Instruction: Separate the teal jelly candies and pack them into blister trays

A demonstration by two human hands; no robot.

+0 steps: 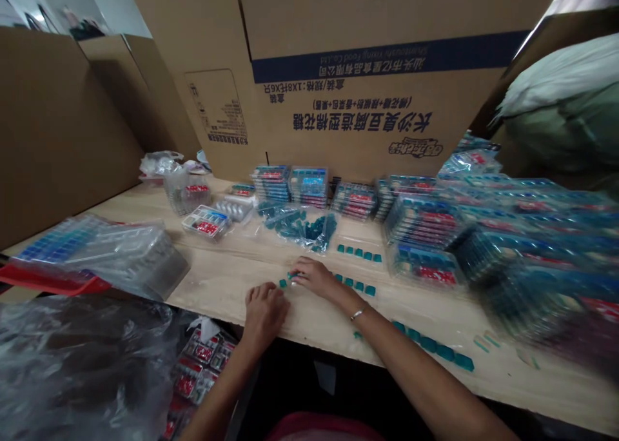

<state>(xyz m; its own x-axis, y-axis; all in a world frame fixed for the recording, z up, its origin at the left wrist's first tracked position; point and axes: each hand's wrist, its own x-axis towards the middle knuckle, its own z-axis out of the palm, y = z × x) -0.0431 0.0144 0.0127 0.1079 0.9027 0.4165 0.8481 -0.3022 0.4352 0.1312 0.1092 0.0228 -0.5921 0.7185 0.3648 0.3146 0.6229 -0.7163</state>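
My left hand (264, 310) rests knuckles-up near the table's front edge, fingers curled; what it holds, if anything, is hidden. My right hand (314, 275) lies just beyond it, fingertips pinched on a small teal block (292, 274). Another teal block (283, 284) lies between the hands. A row of teal blocks (356, 287) runs to the right of my right hand, and a second row (358, 253) lies further back. An open clear bag of teal blocks (302, 225) sits behind the hands. A bracelet is on my right wrist.
Stacks of filled clear blister packs (425, 225) crowd the right side and back (290, 183). A large cardboard box (367, 73) stands behind. Clear empty trays (130, 254) lie at left, a plastic bag (82, 363) in front left, more teal blocks (435, 347) near the front edge.
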